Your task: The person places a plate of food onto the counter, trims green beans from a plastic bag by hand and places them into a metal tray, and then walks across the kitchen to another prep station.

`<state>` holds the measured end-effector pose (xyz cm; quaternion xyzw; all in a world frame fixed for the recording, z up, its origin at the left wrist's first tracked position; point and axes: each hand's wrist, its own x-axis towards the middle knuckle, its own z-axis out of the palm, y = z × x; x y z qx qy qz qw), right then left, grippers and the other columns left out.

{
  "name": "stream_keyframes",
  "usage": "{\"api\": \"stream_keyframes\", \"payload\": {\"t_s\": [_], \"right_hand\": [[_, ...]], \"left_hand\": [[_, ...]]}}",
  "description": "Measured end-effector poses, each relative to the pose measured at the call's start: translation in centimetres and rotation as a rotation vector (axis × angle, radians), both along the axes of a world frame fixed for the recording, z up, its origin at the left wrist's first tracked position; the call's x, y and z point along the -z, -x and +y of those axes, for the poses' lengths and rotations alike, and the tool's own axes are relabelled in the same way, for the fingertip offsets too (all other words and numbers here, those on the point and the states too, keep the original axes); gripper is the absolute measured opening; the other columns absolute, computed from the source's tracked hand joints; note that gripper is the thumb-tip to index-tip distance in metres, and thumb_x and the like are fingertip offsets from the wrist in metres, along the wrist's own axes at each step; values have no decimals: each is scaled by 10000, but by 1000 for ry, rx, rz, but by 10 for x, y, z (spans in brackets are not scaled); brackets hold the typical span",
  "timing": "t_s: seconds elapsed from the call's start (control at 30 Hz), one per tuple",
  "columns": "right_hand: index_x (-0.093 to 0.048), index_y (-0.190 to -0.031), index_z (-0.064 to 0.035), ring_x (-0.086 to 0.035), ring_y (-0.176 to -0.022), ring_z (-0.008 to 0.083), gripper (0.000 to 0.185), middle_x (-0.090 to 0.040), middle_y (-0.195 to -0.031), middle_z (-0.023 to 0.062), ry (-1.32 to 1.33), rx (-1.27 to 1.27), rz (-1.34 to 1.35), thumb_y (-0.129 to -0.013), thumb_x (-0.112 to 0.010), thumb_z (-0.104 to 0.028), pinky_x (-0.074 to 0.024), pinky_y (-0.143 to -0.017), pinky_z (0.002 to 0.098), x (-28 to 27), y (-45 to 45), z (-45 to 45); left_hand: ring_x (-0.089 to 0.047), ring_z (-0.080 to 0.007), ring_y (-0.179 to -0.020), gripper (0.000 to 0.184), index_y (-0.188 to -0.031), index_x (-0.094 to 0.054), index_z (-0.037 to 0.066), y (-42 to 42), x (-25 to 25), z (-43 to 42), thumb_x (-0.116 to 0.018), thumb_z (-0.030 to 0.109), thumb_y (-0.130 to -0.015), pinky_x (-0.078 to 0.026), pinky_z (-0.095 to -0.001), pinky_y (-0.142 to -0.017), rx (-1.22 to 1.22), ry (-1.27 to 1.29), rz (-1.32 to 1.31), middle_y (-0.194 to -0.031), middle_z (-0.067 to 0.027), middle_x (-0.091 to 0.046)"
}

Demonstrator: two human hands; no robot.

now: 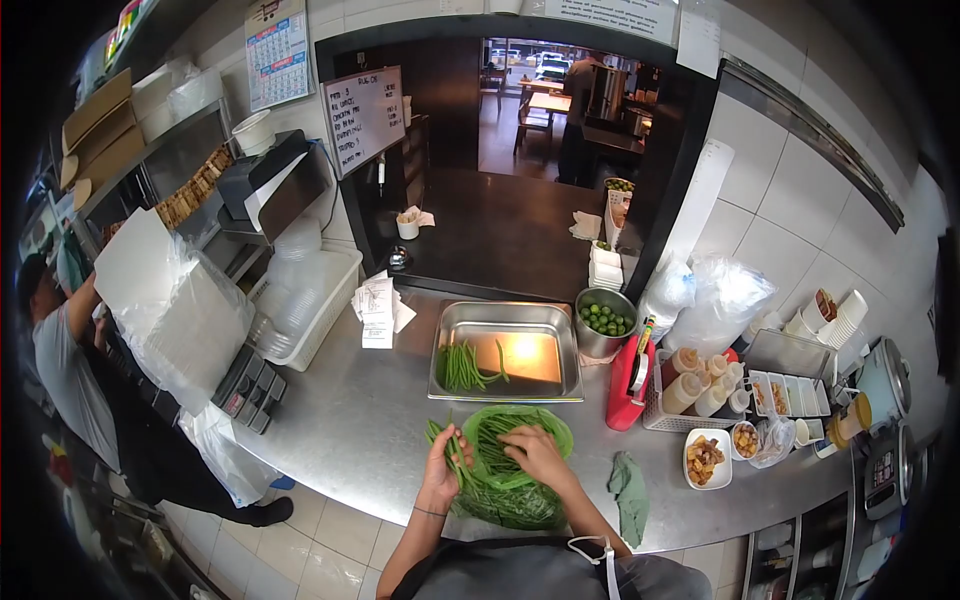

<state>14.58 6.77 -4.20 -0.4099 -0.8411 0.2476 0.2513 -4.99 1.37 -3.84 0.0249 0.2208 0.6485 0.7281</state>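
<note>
My left hand (438,472) is closed around a small bunch of green beans (461,462), held upright just left of a green plastic bag (557,424). The bag lies open on the counter near my body, full of loose green beans (495,432). Over its mouth, my right hand (538,455) has its fingers curled down among those beans. Beyond the bag sits a steel pan (574,360), where more green beans (462,368) lie in a pile at the left end.
A pot of limes (605,320), a red tape dispenser (628,385) and a basket of sauce bottles (683,395) stand to the right. A green cloth (628,497) lies near the counter's front edge. Receipts (378,312) lie at left. Another person (75,370) stands far left.
</note>
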Motion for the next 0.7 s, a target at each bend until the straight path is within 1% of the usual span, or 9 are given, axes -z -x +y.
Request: {"api": "stream_keyframes", "payload": {"t_s": [0.03,0.1,0.2,0.27,0.3,0.37,0.43,0.63,0.7], "right_hand": [[-674,-1047,-104,-535,-1007,260,274,-620,-1039,88,-1,-4,0,-785,-671,-186,-393,-875,396,1,1,1],[-696,-997,-147,-521,-1017,230,235,-622,-1016,49,-349,284,-240,-767,-680,-193,-337,-914,428,3,-1,3],[-706,-906,-160,-520,-1002,222,167,-628,-975,19,-170,259,-425,-747,-691,-206,-300,-924,462,9,-9,7],[-702,-865,-150,-523,-990,222,134,-632,-941,10,-160,249,-398,-744,-695,-208,-299,-920,469,10,-8,6],[-697,-824,-141,-526,-978,223,107,-636,-908,0,-148,235,-372,-741,-698,-209,-297,-917,477,7,-8,4],[-693,-832,-142,-532,-977,222,112,-639,-878,3,-76,215,-364,-739,-698,-204,-291,-929,478,-3,-10,2],[-689,-841,-142,-539,-975,221,118,-643,-848,5,-2,196,-356,-738,-699,-200,-285,-942,480,-4,-11,2],[-660,-893,-141,-585,-909,217,165,-642,-804,28,-251,239,-354,-729,-659,-131,-266,-978,518,-4,-5,3],[-640,-872,-105,-609,-829,247,171,-633,-803,61,-292,276,-206,-705,-650,-69,-387,-889,471,-9,-1,5]], "left_hand": [[-418,-62,-535,163,-840,-551,113,1,4,-1,-589,257,-906,-363,-207,-469,14,-12,-25,-723,5,-526],[-439,-75,-558,169,-830,-545,118,1,6,-1,-581,263,-908,-380,-214,-477,29,-25,-52,-725,1,-523],[-451,-106,-556,159,-829,-538,132,-3,0,0,-597,263,-898,-383,-231,-481,55,-44,-131,-661,-7,-508],[-469,-94,-579,128,-859,-538,136,-11,-13,0,-623,227,-884,-376,-236,-482,-22,170,82,-658,4,-493],[-469,-94,-579,128,-859,-538,136,-14,-16,-1,-623,227,-884,-376,-236,-482,-23,170,81,-658,4,-493],[-456,-76,-556,124,-896,-542,135,-18,-20,-3,-653,181,-865,-339,-235,-461,-22,95,310,-653,20,-472],[-444,-69,-526,130,-911,-541,134,-15,-15,-5,-659,159,-860,-337,-233,-454,4,39,337,-648,24,-470],[-365,-52,-424,137,-945,-569,108,-19,-21,-8,-666,117,-850,-299,-222,-415,68,11,516,-569,47,-433],[-355,-49,-416,142,-966,-593,95,-24,-21,-9,-668,114,-847,-293,-222,-406,80,4,574,-545,53,-420]]}}
